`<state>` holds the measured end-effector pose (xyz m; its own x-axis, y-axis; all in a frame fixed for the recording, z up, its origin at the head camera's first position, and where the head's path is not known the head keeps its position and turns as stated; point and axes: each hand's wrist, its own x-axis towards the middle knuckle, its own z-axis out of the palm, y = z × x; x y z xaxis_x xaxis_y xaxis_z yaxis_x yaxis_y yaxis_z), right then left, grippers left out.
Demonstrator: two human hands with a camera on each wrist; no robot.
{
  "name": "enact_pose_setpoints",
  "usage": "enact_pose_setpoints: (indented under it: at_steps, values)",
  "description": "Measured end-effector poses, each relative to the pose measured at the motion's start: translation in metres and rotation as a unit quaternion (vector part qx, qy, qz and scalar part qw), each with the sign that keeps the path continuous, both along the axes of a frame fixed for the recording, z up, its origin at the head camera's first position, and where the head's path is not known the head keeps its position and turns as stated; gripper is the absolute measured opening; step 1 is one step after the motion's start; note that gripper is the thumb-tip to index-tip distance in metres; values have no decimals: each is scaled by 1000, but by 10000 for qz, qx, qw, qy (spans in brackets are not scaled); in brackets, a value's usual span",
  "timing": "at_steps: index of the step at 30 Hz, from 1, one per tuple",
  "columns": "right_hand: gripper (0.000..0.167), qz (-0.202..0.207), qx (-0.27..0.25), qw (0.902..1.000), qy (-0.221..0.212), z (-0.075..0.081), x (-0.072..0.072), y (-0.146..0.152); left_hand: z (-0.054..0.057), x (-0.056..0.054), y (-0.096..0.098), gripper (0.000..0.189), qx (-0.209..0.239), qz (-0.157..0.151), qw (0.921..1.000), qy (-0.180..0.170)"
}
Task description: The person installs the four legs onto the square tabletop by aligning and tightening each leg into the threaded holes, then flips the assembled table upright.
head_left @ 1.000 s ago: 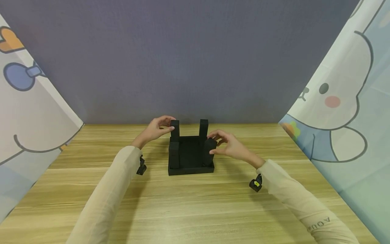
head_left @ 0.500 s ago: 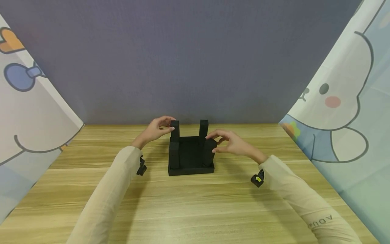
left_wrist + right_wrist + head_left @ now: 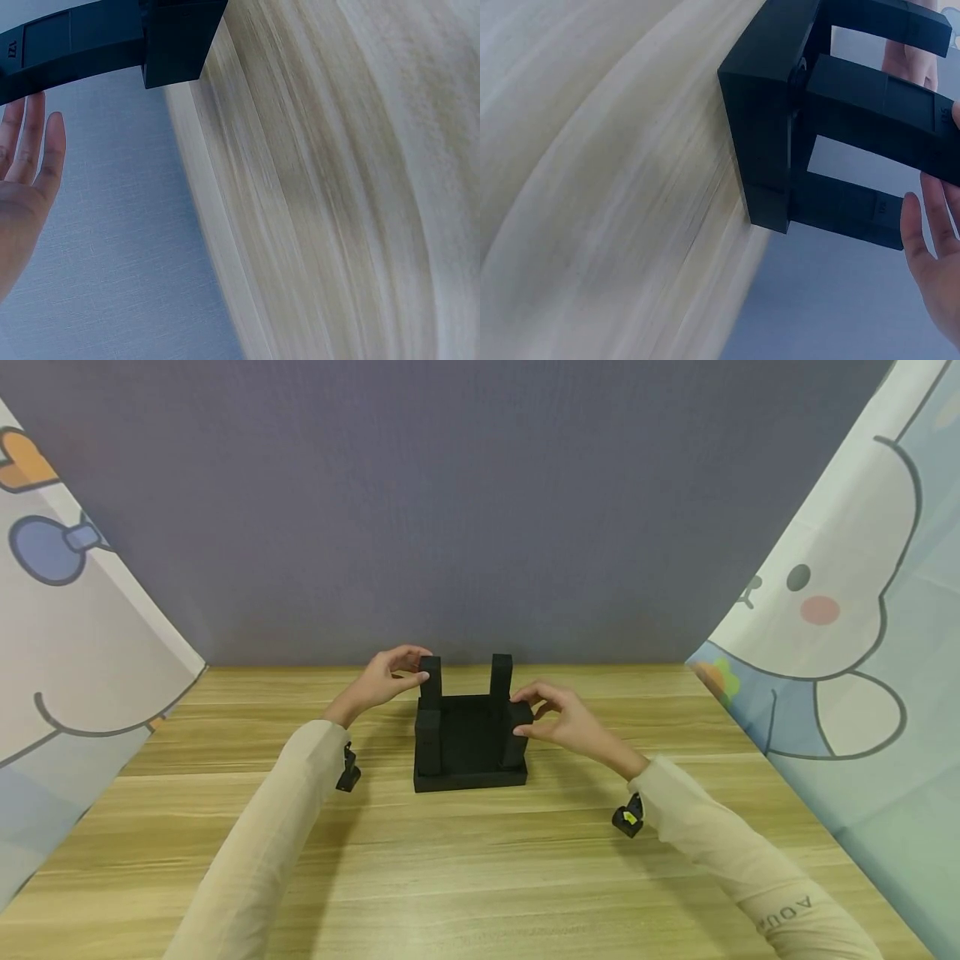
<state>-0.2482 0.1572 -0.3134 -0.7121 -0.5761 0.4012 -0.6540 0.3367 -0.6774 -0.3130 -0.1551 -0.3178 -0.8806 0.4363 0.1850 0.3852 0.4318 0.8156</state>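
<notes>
In the head view a black square base (image 3: 483,779) lies on the table with its black legs standing upright at the corners, like a small stool or table turned upside down. My left hand (image 3: 384,678) pinches the top of the far-left leg (image 3: 430,689) between thumb and fingers. At the near-right leg (image 3: 516,743), my right hand (image 3: 566,720) grips the upper end from the right side. The right wrist view shows this leg (image 3: 870,105) meeting the base (image 3: 761,150), with my fingers (image 3: 930,214) at its far end. The near-left leg (image 3: 428,747) and far-right leg (image 3: 501,681) stand untouched.
The wood-grain table (image 3: 480,877) runs up to a grey panel (image 3: 450,510) behind the base. Cloths printed with cartoon figures (image 3: 832,577) hang at both sides. A small black camera (image 3: 628,817) is strapped to each wrist.
The right hand swings a little outward and back, and the near-right leg turns on its own axis, its faces now more square with the base. The left hand and the base stay put.
</notes>
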Motion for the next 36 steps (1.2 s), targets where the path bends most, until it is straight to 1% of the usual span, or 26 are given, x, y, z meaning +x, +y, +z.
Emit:
enact_pose_setpoints:
  at_steps: [3,6,9,13,15,18,21,26,29,32,36]
  values:
    - [37,-72,0,10000,1,-1,1,0,0,0,0,42,6,-3,10000,1]
    - [39,-11,11,10000,14,-2,0,1,0,0,0,42,-1,2,10000,8]
    - [42,144,25,9999,-8,-9,-8,5,0,0,0,41,-11,7,10000,0]
    - [44,418,116,9990,-63,-18,-22,12,0,1,0,41,-21,8,10000,8]
    - [45,532,192,9984,-81,-19,-27,14,0,1,0,41,-19,10,10000,14]
    - [44,613,279,9977,-105,-17,-28,16,0,1,0,41,-11,19,10000,15]
    - [43,555,290,9980,-61,-15,-25,15,1,1,1,42,-13,12,10000,9]
    - [42,330,113,9994,30,-6,-10,9,1,1,1,41,-15,15,10000,1]
    - [43,165,51,9998,-19,-2,-2,7,1,1,1,41,-14,20,10000,-14]
    - [43,80,43,9999,-66,-1,1,7,1,1,1,42,-18,17,10000,-24]
    - [46,182,72,9998,-42,0,-1,8,1,0,1,42,-29,24,10000,-26]
